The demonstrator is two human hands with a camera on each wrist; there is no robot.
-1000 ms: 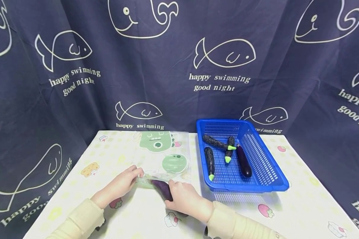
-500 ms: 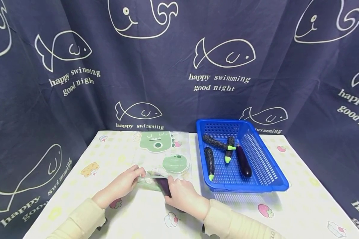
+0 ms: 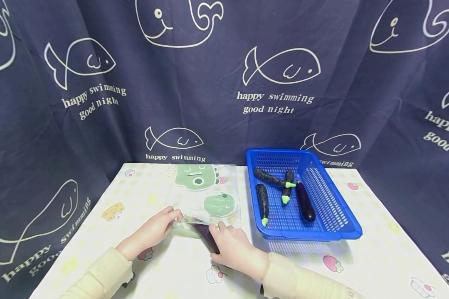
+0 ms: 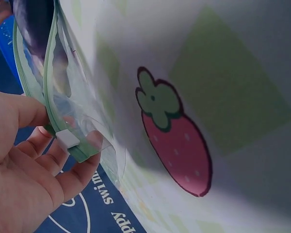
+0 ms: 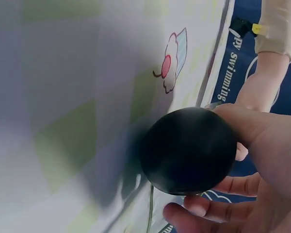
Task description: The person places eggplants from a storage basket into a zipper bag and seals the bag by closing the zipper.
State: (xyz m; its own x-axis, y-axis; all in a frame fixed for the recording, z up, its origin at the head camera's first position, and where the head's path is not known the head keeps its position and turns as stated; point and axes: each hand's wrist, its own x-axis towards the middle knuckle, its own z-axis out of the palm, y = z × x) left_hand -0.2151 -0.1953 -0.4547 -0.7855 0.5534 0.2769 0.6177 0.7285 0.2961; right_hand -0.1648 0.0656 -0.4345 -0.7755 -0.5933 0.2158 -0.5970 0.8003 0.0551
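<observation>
A long purple eggplant [image 3: 206, 237] slants with its far end inside the mouth of a clear zip bag [image 3: 220, 204] printed in green. My right hand [image 3: 236, 249] grips the eggplant near its close end; the right wrist view shows that rounded dark end [image 5: 188, 150] between thumb and fingers. At the left corner of the bag's mouth, my left hand [image 3: 158, 226] pinches the green zip edge beside a white slider [image 4: 67, 139]. The mouth stands apart around the eggplant [image 4: 35, 29] in the left wrist view. How deep the eggplant reaches is hard to tell.
Right of the bag stands a blue perforated basket [image 3: 334, 203]. Inside lie another purple eggplant [image 3: 305, 202] and three dark, rough-skinned vegetables [image 3: 262, 201] with light green stem ends. A printed cloth [image 3: 116, 241] covers the table, and a navy curtain [image 3: 217, 104] hangs behind.
My right hand went slightly forward with the eggplant, then shifted back toward the right, so more purple skin shows ahead of it. My left hand stays nearly still at the bag's corner.
</observation>
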